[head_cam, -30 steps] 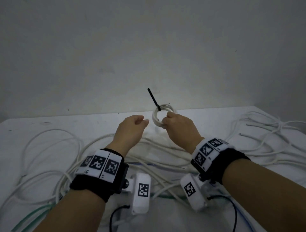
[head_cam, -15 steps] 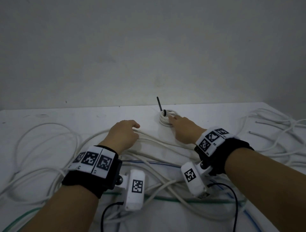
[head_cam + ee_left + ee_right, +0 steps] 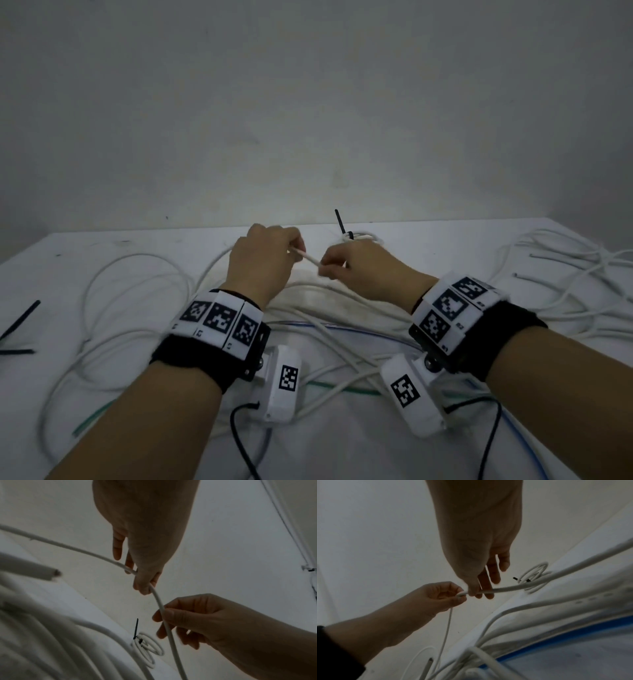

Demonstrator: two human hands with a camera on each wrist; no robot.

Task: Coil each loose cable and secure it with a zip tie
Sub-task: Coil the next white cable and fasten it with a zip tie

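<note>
A loose white cable (image 3: 309, 257) is lifted off the table between my two hands. My left hand (image 3: 297, 253) pinches it near its end, seen close up in the left wrist view (image 3: 145, 584). My right hand (image 3: 325, 270) pinches the same cable a little further along (image 3: 475, 593), with its other fingers loosely extended. Behind my right hand, a small coiled white cable (image 3: 363, 236) lies on the table with a black zip tie (image 3: 340, 222) round it, tail sticking up. The coil (image 3: 148, 649) is free of both hands.
Several loose white cables (image 3: 137, 329) sprawl over the white table (image 3: 102, 246), with more at the right (image 3: 565, 274). A green cable (image 3: 342, 389) and a blue one (image 3: 342, 325) run beneath my wrists. Spare black zip ties (image 3: 20, 322) lie at the far left. A wall backs the table.
My right hand set the tied coil down at the back of the table and let go. Both hands then took up a loose white cable and raised it.
</note>
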